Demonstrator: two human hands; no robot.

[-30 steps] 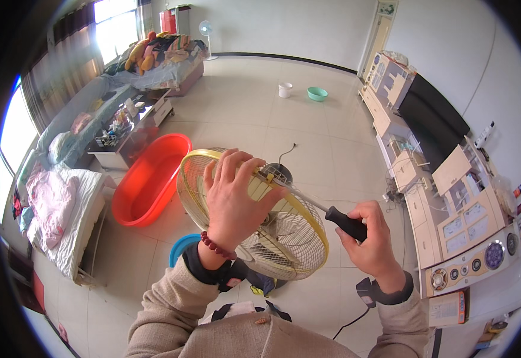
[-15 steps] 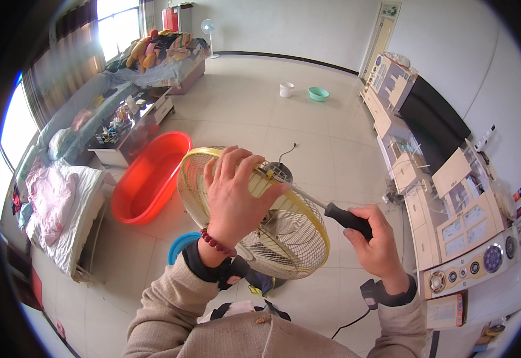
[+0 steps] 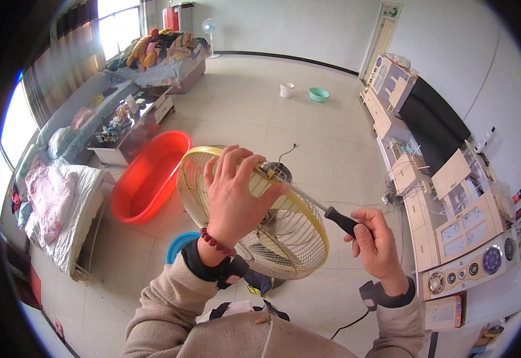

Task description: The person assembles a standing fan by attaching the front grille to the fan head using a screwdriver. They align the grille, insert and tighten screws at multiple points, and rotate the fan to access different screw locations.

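Pale tiled floor [image 3: 332, 155], stretching back to a plain far wall [image 3: 296, 30]. Along the right side, a light wood cabinet [image 3: 415, 227]; along the far left, a sofa [image 3: 69, 113] under bluish covers. At the cabinet, a wide black television [image 3: 433, 128]. On the floor at left, a long red tub [image 3: 138, 194].

Near, in the middle, a fan [image 3: 293, 238] with a yellow-rimmed wire cage, held up tilted above the floor, right in front of the body. Just left of the left wrist and partly covered, a blue basin [image 3: 181, 244]. Far beyond the fan, a green basin [image 3: 319, 95], and just left of it a white bucket [image 3: 286, 90].

Over the upper left of the cage, the left hand [image 3: 235, 194], with fingers bent over the rim and thumb stretched right, close to the shaft of a screwdriver [image 3: 341, 221]. To the right, the right hand [image 3: 379, 241], gripping the black handle near its butt, with thumb laid across and fingers curled loosely behind. Along the upper rim, the shaft, slanting left toward a small yellow clip [image 3: 266, 172]; tip too small to make out. Round the left wrist, dark red beads [image 3: 215, 242].

Just changed: only the right grip, from wrapped along the handle to pinched nearer its end. Probably a regrip, with the shaft still set against the rim and the fan as steady as before.
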